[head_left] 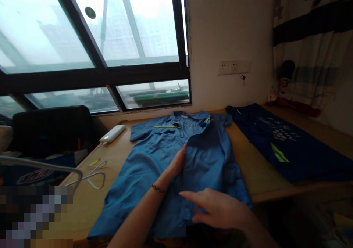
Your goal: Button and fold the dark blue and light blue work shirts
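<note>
A blue short-sleeved work shirt [154, 167] with yellow-green reflective piping lies spread on the wooden table, collar toward the window. Its right front panel is lifted and partly turned over. My left hand [178, 162], with a beaded bracelet at the wrist, grips the edge of that panel near mid-chest; the fingertips are partly hidden by the cloth. Over the lower front of the shirt is my right hand [216, 207], index finger stretched out to the left and the other fingers apart from it. No object shows in the right hand.
A dark blue garment [292, 141] with white print lies on the table [256, 178] to the right. On the left are a white power bank [112, 133] and a white cable [96, 176]. A black bag [52, 126] stands beyond the table's left edge, below the window.
</note>
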Demonstrator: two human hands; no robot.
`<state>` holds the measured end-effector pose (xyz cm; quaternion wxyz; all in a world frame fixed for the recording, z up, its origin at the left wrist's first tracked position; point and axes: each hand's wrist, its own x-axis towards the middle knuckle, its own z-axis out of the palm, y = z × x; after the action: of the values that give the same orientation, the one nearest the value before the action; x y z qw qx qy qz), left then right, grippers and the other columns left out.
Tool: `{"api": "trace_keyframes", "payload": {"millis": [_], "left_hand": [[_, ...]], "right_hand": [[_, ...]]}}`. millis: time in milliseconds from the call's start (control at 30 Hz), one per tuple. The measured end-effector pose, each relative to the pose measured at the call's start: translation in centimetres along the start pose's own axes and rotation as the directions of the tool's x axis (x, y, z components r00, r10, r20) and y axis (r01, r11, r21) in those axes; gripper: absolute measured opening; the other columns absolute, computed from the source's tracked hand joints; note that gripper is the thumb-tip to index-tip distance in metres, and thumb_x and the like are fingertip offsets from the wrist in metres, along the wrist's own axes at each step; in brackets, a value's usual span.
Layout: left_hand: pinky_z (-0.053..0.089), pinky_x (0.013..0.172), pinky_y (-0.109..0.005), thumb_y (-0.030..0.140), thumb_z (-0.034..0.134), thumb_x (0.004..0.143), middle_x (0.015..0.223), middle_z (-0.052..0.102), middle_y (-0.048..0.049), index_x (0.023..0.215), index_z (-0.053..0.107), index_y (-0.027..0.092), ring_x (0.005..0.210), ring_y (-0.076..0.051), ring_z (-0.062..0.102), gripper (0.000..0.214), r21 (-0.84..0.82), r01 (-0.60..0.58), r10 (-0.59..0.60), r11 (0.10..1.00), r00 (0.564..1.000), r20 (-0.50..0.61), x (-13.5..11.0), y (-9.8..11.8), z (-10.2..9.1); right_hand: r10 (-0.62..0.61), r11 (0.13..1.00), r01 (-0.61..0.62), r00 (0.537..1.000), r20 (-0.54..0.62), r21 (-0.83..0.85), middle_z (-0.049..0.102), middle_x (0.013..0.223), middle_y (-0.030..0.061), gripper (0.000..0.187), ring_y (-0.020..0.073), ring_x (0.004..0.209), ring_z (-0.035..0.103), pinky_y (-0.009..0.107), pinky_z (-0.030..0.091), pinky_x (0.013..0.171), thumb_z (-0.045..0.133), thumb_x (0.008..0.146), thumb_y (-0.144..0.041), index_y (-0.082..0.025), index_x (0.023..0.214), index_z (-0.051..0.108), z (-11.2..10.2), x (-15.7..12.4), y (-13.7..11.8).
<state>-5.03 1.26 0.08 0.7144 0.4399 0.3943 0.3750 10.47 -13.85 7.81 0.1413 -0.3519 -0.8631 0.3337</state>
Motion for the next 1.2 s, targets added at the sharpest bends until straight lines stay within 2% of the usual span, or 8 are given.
{"api": "trace_keyframes", "payload": {"millis": [133,333,600,667,767,833,1100,1200], "left_hand": [[0.049,0.069,-0.028,0.019,0.063,0.066,0.099,0.063,-0.0096,0.121,0.041,0.014,0.080,-0.019,0.062,0.060,0.095,0.014,0.012,0.995,0.962,-0.272,0.2,-0.3,-0.5],[0.046,0.059,-0.025,0.009,0.049,0.066,0.071,0.061,-0.0036,0.109,0.049,0.012,0.063,-0.016,0.060,0.043,0.455,0.110,0.113,0.884,0.893,-0.436,1.5,-0.9,-2.0],[0.042,0.075,-0.030,0.017,0.043,0.074,0.086,0.064,-0.0105,0.101,0.055,0.013,0.085,-0.021,0.059,0.030,0.907,0.141,0.456,0.396,0.828,-0.328,1.1,-0.3,-2.8],[0.042,0.073,-0.028,0.018,0.043,0.074,0.083,0.064,-0.0093,0.100,0.056,0.014,0.083,-0.020,0.059,0.029,0.920,0.149,0.446,0.363,0.839,-0.312,0.9,-0.2,-2.6],[0.041,0.068,-0.027,0.021,0.045,0.075,0.076,0.064,-0.0072,0.098,0.057,0.016,0.076,-0.020,0.059,0.026,0.947,0.175,0.429,0.269,0.859,-0.280,0.6,-0.3,-2.1],[0.041,0.065,-0.027,0.023,0.046,0.075,0.076,0.064,-0.0068,0.096,0.057,0.018,0.074,-0.020,0.059,0.025,0.967,0.180,0.411,0.181,0.879,-0.240,0.5,-0.5,-1.8],[0.044,0.069,-0.033,0.021,0.039,0.080,0.086,0.064,-0.0142,0.117,0.043,0.016,0.081,-0.024,0.062,0.037,0.981,0.183,0.332,-0.063,0.931,-0.152,-0.1,-0.9,0.1],[0.045,0.069,-0.035,0.016,0.041,0.078,0.081,0.064,-0.0143,0.118,0.040,0.011,0.075,-0.024,0.063,0.041,0.997,0.071,0.195,0.038,0.978,-0.077,-0.6,-0.8,0.6]], "right_hand": [[0.156,0.986,-0.164,0.946,-0.285,-0.004,0.057,0.113,0.0058,0.045,0.0178,0.104,0.052,0.029,0.039,0.093,0.056,0.077,-0.024,-0.022,0.122,0.049,1.5,-1.0,2.7],[0.305,0.868,-0.479,0.721,-0.622,-0.130,0.040,0.127,0.0116,0.080,0.0257,0.117,0.041,0.039,0.037,0.097,0.069,0.062,-0.027,-0.019,0.133,0.032,4.0,-5.0,9.4],[0.195,0.945,-0.310,0.792,-0.578,-0.106,0.061,0.102,0.0036,0.037,0.0193,0.098,0.057,0.030,0.045,0.086,0.046,0.069,-0.012,-0.027,0.096,0.066,3.3,-10.8,11.7],[0.212,0.933,-0.357,0.655,-0.725,-0.050,0.063,0.099,0.0032,0.036,0.0197,0.094,0.059,0.031,0.047,0.084,0.043,0.067,-0.013,-0.025,0.092,0.066,2.9,-12.6,11.8],[0.294,0.866,-0.484,0.287,-0.912,0.127,0.061,0.100,0.0062,0.031,0.0239,0.092,0.059,0.036,0.046,0.083,0.046,0.067,-0.021,-0.021,0.095,0.059,3.0,-15.2,12.3],[0.362,0.822,-0.514,0.142,-0.921,0.244,0.061,0.095,0.0079,0.031,0.0248,0.087,0.060,0.037,0.048,0.078,0.048,0.068,-0.026,-0.019,0.097,0.055,3.5,-16.2,12.9],[0.365,0.817,-0.573,0.427,-0.827,0.065,0.056,0.115,-0.0013,0.050,0.0203,0.104,0.055,0.035,0.044,0.089,0.035,0.063,-0.017,-0.029,0.102,0.063,3.0,-17.4,15.1],[0.392,0.795,-0.607,0.491,-0.778,0.018,0.061,0.108,-0.0031,0.048,0.0211,0.096,0.059,0.036,0.049,0.082,0.038,0.057,-0.018,-0.032,0.092,0.068,1.4,-19.7,17.3]]}}
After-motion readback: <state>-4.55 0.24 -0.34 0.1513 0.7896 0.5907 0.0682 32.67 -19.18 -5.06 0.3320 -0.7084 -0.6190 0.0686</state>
